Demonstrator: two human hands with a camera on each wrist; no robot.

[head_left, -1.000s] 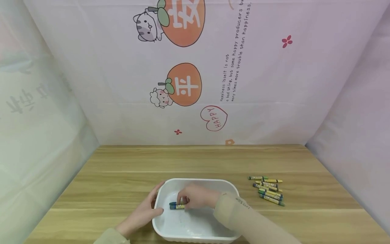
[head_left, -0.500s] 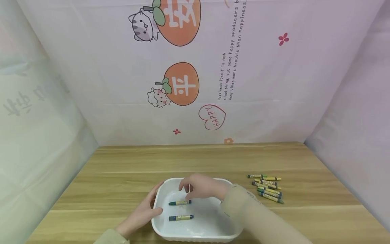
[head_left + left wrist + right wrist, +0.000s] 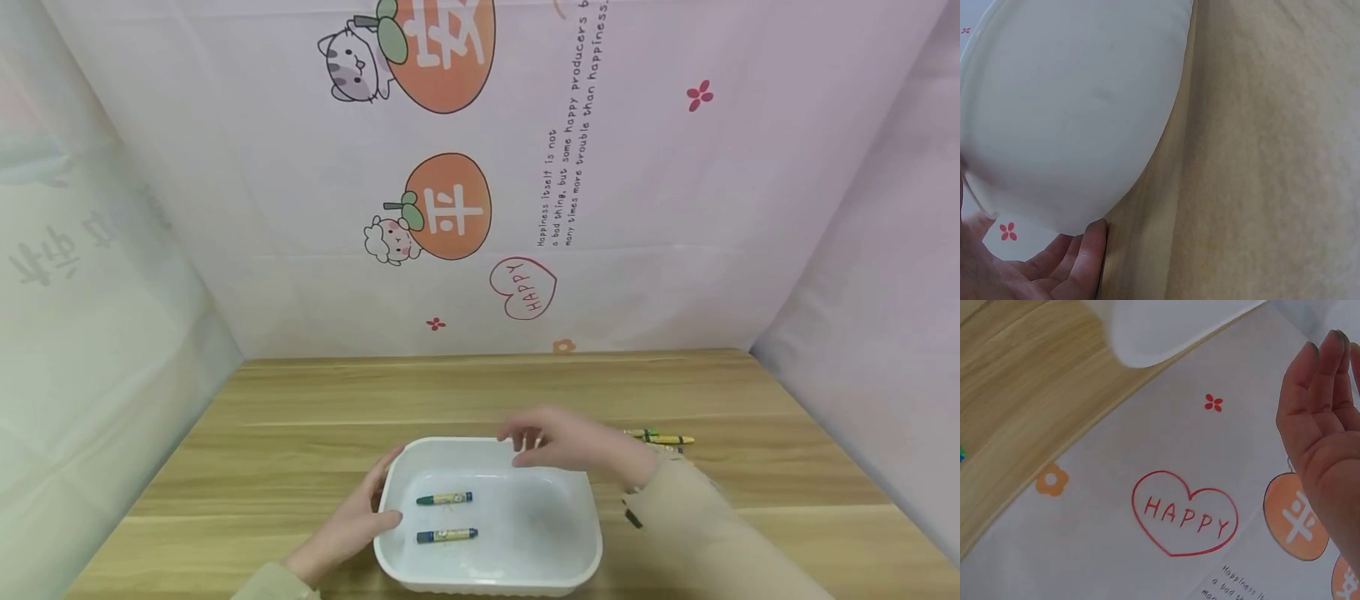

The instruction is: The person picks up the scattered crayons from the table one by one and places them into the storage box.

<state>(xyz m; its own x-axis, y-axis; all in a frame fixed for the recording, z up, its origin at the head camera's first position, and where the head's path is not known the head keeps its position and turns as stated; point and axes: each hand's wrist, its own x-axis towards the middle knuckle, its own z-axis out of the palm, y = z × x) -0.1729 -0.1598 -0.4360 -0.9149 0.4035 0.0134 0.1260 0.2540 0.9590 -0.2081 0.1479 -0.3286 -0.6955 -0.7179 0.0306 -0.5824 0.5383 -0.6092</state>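
Observation:
A white plastic tub (image 3: pixel 517 546) stands on the wooden table. Two crayons lie apart on its floor: a dark green crayon (image 3: pixel 445 498) further back and a grey-blue crayon (image 3: pixel 447 536) nearer the front. My left hand (image 3: pixel 352 525) grips the tub's left side, thumb over the rim. In the left wrist view, its fingers (image 3: pixel 1088 262) rest against the outside of the wall. Over the tub's back right rim hovers my right hand (image 3: pixel 566 442), fingers loosely bent and holding nothing. The right wrist view shows the same bare palm (image 3: pixel 1325 437).
Several more crayons (image 3: pixel 671 439) lie on the table right of the tub, mostly hidden by my right forearm and sleeve (image 3: pixel 697 517). A printed white cloth (image 3: pixel 637 292) hangs behind the table (image 3: pixel 322 417), with plain cloth at both sides.
The two crayons, side by side earlier, now lie apart in the tub. My right hand has let go and moved up and right, toward the back rim. The left hand has stayed put.

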